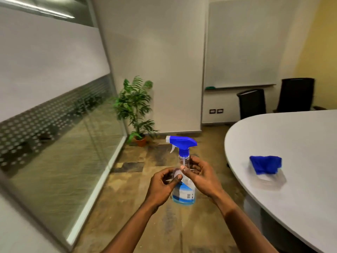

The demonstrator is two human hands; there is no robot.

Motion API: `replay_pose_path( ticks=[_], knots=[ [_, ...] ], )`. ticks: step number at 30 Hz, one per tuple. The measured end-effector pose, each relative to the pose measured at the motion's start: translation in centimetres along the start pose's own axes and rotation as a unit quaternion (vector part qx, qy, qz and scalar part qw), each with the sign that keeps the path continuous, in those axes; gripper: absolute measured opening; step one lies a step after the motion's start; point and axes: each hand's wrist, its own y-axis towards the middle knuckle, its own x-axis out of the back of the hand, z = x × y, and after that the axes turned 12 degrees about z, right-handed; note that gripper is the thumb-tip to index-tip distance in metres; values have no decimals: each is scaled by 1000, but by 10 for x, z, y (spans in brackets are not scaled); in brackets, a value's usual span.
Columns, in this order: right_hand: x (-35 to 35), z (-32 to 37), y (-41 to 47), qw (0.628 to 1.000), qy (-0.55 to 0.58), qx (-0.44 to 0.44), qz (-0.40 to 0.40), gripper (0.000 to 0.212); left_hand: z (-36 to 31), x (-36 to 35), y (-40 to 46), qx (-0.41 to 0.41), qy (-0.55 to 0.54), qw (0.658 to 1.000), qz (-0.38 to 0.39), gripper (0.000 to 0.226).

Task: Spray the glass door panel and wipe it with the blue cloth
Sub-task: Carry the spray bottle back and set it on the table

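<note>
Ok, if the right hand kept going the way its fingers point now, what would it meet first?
The right hand points left, its fingers already on the spray bottle. Pushing on, it would likely meet the left hand gripping the bottle's other side; depth is hard to judge.

hands: left hand (160,187) and right hand (204,178) both seemingly gripping spray bottle (184,179) | blue cloth (265,164) on table (291,179)

The spray bottle (184,172) is clear with a blue trigger head, upright, nozzle pointing to nine o'clock, blue liquid low inside. The blue cloth (265,164) lies crumpled at three o'clock of it, well apart. The glass door panel (60,143) stands at nine o'clock, frosted above, dotted band midway.
</note>
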Motion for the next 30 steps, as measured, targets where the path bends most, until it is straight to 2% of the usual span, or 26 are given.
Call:
replay_pose_path(
  ticks=[6,9,11,13,16,21,30],
  knots=[
    [99,-38,28,996,-51,-33,-60,17,10,-61,116,14,-10,996,83,35],
    [149,-60,44,994,-54,-58,-79,16,14,-92,170,20,-12,992,124,48],
    [175,-71,48,992,-63,-68,-91,24,14,-111,197,37,-5,987,153,45],
    [199,-84,50,988,-62,-81,-116,21,14,-132,221,46,-8,981,188,41],
    [235,-101,47,980,-60,-105,-160,17,9,-169,256,42,29,972,227,46],
    [304,-135,44,972,-58,-130,-185,26,6,-231,305,13,90,968,235,41],
    [427,-200,22,973,-64,-147,-163,36,7,-346,362,34,126,959,252,45]
  ],
)
